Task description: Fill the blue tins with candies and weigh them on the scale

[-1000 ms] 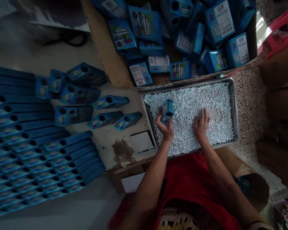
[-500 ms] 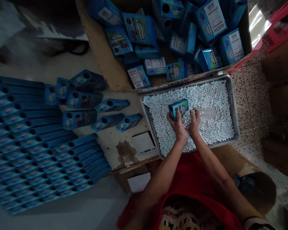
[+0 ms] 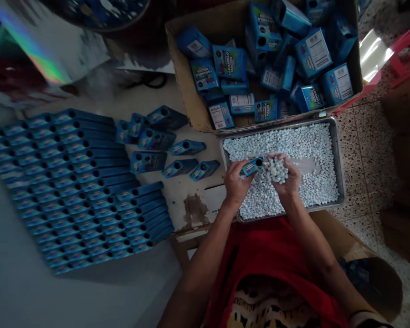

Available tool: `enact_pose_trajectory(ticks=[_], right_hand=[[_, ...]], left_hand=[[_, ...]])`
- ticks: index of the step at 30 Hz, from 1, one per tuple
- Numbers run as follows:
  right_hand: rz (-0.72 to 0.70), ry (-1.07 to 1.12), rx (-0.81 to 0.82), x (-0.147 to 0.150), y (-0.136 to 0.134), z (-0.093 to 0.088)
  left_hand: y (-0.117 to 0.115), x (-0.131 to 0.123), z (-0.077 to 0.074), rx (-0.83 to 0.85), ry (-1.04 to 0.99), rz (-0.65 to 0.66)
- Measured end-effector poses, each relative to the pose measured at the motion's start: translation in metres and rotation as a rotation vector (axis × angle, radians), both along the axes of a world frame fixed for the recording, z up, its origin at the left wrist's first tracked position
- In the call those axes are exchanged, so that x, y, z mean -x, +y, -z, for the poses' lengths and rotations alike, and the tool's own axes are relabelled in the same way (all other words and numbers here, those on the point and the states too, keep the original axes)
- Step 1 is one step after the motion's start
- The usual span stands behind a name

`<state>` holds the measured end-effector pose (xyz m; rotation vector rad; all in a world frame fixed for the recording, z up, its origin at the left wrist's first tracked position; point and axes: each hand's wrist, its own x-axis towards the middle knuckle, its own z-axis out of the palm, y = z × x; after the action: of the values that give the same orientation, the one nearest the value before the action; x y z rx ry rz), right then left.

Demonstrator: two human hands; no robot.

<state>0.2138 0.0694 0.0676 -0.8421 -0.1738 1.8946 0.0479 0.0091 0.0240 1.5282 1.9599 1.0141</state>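
My left hand [image 3: 237, 184] grips a small blue candy box [image 3: 252, 167], tilted so that its printed top with a dark round hole faces up. Just to the right, my right hand [image 3: 289, 175] is cupped around a heap of small white candies [image 3: 276, 170], close beside the box. Both hands are over a metal tray [image 3: 341, 182] filled with loose pale candies [image 3: 304, 136]. A bare strip of the tray's bottom shows right of my right hand.
Behind the tray stands a cardboard box [image 3: 181, 86] full of blue candy boxes. Several upright candy boxes [image 3: 179, 167] stand left of the tray, beside long packed rows of them [image 3: 89, 182]. A flat scale [image 3: 215, 198] is partly hidden by my left arm.
My left hand has turned the candy box and lifted it, so its holed top now shows. My right hand has scooped up a handful of candies and turned palm up. The view has shifted left.
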Motion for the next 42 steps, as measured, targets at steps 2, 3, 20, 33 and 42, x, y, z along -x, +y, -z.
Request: enact_pose_trajectory(ticks=[2,3,20,33,42], right_hand=[[-0.008,-0.066,-0.078,0.01,0.005,-0.009],[-0.013,-0.102,-0.108,0.014,0.008,-0.012],[0.0,-0.46,-0.334,0.042,0.006,-0.026],[-0.149,-1.264,-0.485,-0.057,0.021,0.027],[-0.173,-2.12,-0.532,-0.092,0.091,0.13]], left_hand=[[-0.002,-0.003,-0.003,0.016,-0.027,0.008],[-0.003,-0.004,-0.006,0.019,-0.036,0.012],[-0.009,-0.01,-0.014,0.049,-0.161,-0.052],[0.001,0.025,0.019,0.141,-0.186,0.136],[0.063,0.031,0.06,0.209,-0.516,0.111]])
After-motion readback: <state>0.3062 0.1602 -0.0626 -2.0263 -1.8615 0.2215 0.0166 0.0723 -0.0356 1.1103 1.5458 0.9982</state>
